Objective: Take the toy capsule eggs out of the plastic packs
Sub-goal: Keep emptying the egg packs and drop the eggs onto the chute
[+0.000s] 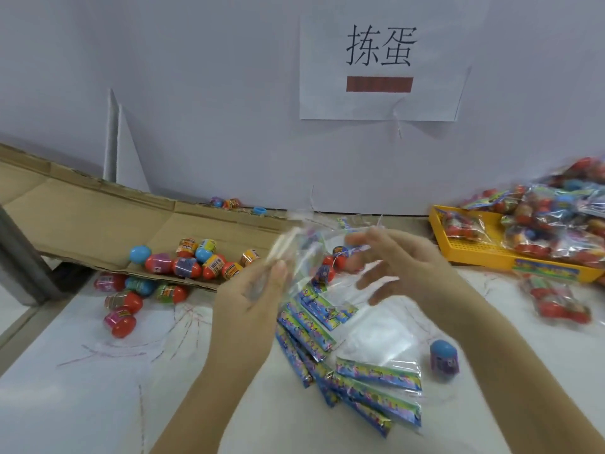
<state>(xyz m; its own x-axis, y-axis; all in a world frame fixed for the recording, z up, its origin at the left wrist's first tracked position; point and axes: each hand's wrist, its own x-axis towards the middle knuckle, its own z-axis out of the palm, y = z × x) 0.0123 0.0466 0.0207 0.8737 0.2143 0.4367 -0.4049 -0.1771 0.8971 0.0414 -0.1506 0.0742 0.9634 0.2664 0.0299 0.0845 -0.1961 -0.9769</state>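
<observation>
Capsule eggs (186, 263) on cardboard (98, 221), packs (556, 221) in tray (474, 252)

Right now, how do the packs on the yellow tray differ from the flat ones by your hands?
The tray packs bulge with eggs and sit heaped; the flat packs hold no eggs and lie spread on the table. Both are clear plastic with blue-green printed headers.

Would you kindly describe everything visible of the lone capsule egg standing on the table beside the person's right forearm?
The capsule egg looks like glossy plastic: a blue domed top over a purple lower half with a blurred wrap. It is closed, unpacked and upright on the table, left of the right forearm and right of the empty clear packs. Only the table appears to touch it.
</observation>
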